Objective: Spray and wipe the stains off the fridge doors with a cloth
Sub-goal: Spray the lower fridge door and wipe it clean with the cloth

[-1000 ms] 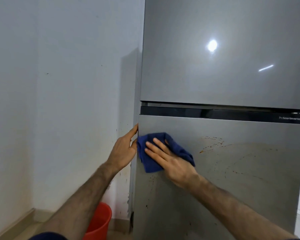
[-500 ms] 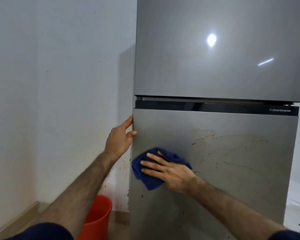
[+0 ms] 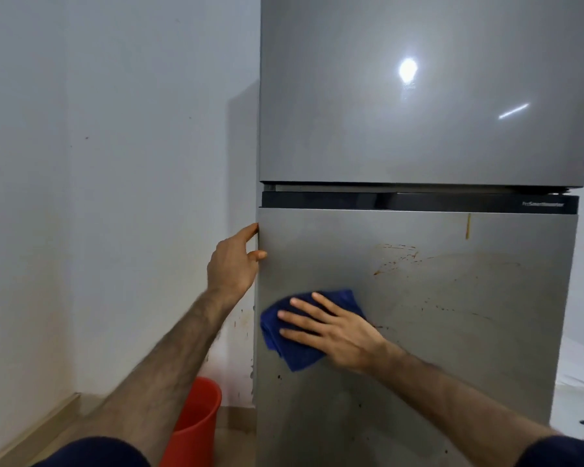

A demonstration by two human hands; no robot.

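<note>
A grey two-door fridge fills the right of the view, with its upper door (image 3: 418,96) glossy and its lower door (image 3: 452,348) marked by brown-orange stains (image 3: 395,257) and a drip (image 3: 467,225). My right hand (image 3: 331,332) presses a folded blue cloth (image 3: 300,352) flat against the lower door near its left edge, fingers straight. My left hand (image 3: 233,264) rests on the left edge of the lower door, index finger and thumb touching it. No spray bottle is in view.
A white wall (image 3: 115,197) runs along the left, spattered low down beside the fridge. A red bucket (image 3: 193,423) stands on the floor in the gap between wall and fridge.
My right hand has slid the blue cloth down the lower door from near its top left corner. My left hand has stayed on the door's left edge.
</note>
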